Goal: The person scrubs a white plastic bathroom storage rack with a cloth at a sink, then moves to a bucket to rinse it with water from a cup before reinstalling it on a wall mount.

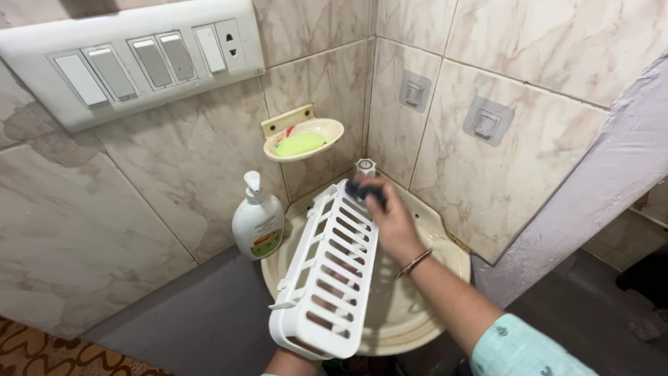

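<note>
The white slotted rack (pixel 332 268) was held tilted over the corner washbasin (pixel 431 244). The right hand (pixel 390 219) pressed a dark scrubber (pixel 363 191) in a closed grip against its top end. The left hand (pixel 292 362) lay mostly hidden beneath the rack's lower end; its grip could not be made out.

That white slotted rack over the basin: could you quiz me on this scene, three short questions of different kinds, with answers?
1. True or false: the white rack lies flat in the basin.
2. What does the right hand press on the rack's far end?
3. The green soap sits: A) in the wall dish B) on the pump bottle.

Key: 1 false, it is held tilted above it; 2 a dark scrubbing pad; 3 A.
</note>
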